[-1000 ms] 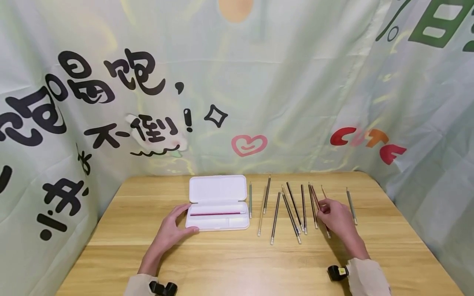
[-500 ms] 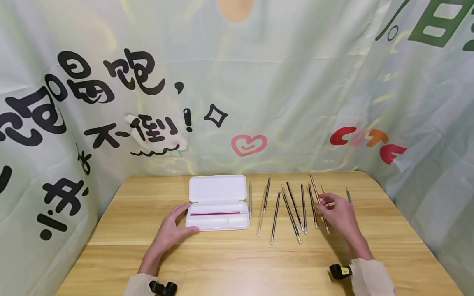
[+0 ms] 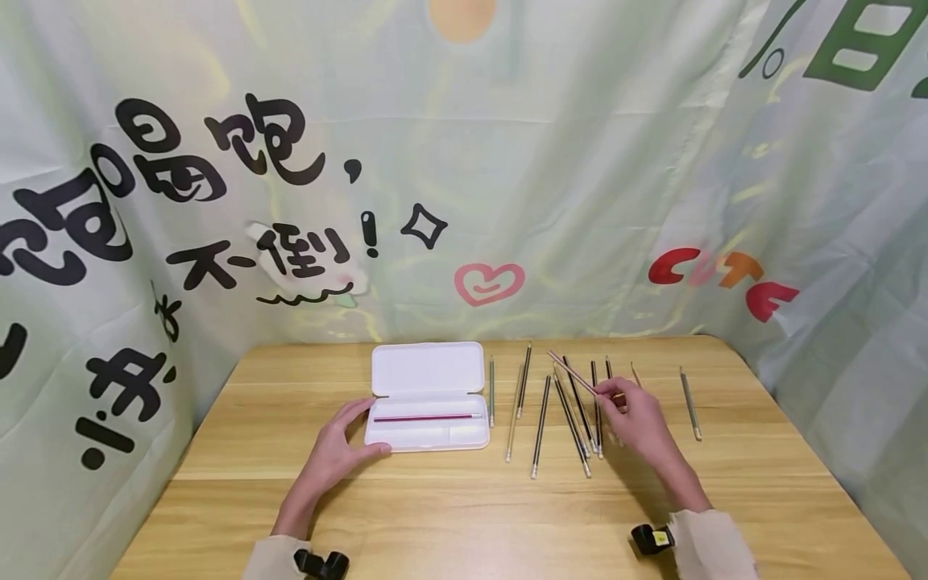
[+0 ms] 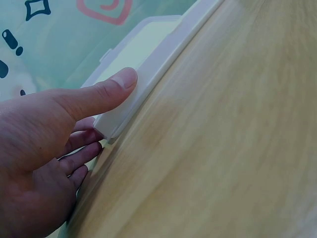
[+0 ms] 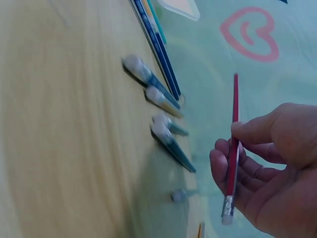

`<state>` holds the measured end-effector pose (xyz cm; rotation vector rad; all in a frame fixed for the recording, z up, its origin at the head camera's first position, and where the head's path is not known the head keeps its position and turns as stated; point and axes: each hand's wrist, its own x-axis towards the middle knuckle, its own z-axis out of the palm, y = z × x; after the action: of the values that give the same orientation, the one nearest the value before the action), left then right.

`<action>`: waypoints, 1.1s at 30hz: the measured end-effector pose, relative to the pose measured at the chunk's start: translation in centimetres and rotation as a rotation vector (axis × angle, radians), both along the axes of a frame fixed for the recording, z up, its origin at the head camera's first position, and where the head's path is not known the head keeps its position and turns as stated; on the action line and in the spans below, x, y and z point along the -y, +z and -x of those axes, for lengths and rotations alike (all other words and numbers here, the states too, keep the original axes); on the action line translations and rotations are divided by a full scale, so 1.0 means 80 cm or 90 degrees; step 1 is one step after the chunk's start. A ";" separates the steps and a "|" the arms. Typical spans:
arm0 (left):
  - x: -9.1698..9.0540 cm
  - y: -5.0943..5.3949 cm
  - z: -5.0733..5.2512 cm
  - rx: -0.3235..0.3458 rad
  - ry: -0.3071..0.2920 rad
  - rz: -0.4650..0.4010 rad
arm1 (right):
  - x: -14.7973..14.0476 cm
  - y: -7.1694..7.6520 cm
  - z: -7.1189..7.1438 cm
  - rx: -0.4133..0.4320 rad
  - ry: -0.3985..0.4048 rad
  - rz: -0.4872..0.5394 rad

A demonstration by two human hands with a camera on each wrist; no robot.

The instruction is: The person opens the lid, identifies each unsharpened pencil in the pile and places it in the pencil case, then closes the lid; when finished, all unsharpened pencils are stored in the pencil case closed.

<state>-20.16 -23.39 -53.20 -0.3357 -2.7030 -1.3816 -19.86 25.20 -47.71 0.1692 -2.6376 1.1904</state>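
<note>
My right hand (image 3: 640, 417) pinches a red pencil (image 5: 235, 104) between thumb and fingers, raised above the table. Its eraser end points down toward my palm in the right wrist view. Under and beside that hand lie several dark pencils (image 3: 540, 427) with white erasers. My left hand (image 3: 332, 451) holds the left end of a white pencil case (image 3: 416, 441), thumb along its near edge (image 4: 130, 106) and fingers at the far corner. The case's lid (image 3: 428, 369) is flipped back, and one red pencil (image 3: 426, 417) lies lengthwise inside.
A green pencil (image 3: 492, 392) lies just right of the case, beside a light wooden one (image 3: 514, 419). Farther right rests a grey-green pencil (image 3: 690, 403). The wooden table (image 3: 464, 515) meets a printed curtain (image 3: 565, 201) at the back.
My right hand has lifted the red pencil off the table at the right and carried it leftward over the other pencils, its tip now tilted left. My left hand stays on the case.
</note>
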 end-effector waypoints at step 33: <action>-0.001 0.001 0.000 0.010 -0.001 -0.006 | 0.122 0.008 0.021 -0.023 0.099 0.127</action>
<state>-20.14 -23.34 -53.12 -0.3274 -2.7078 -1.4029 -21.52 15.44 -47.10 0.3603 -2.4935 1.4766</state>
